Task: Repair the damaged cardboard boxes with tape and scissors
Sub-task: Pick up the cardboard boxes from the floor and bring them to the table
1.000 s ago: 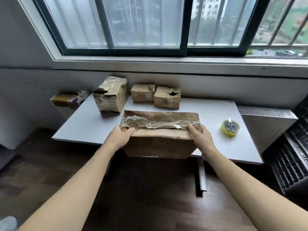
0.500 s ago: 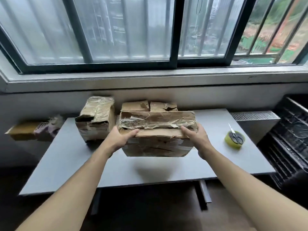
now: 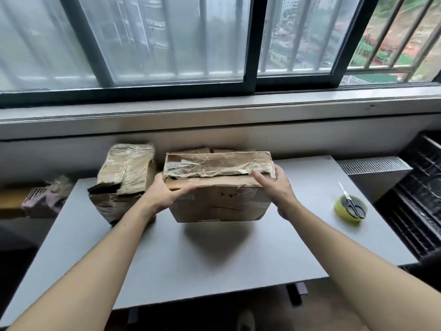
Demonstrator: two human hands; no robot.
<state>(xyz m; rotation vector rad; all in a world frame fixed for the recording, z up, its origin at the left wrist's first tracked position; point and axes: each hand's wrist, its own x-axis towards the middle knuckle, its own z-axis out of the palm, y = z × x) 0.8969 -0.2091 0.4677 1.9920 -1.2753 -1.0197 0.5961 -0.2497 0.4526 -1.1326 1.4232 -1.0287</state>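
Note:
A long, crumpled cardboard box [image 3: 219, 201] with old torn tape along its top hangs a little above the grey table [image 3: 214, 256], casting a shadow below. My left hand [image 3: 164, 194] grips its left end and my right hand [image 3: 276, 187] grips its right end. A second battered, tape-wrapped box [image 3: 124, 177] stands on the table at the left. Just behind the held box, the tops of two smaller boxes [image 3: 202, 150] peek out. A yellow-green tape roll [image 3: 349, 210] lies at the right with black-handled scissors [image 3: 350, 201] resting on it.
A window sill [image 3: 214, 111] and wall run right behind the table. A white radiator [image 3: 374, 166] and a black crate rack [image 3: 420, 201] stand at the right. A low shelf with clutter [image 3: 40, 199] sits at the left.
Both hands carried the long box from the table's front edge up and forward over the table. The view moved closer to the table and window.

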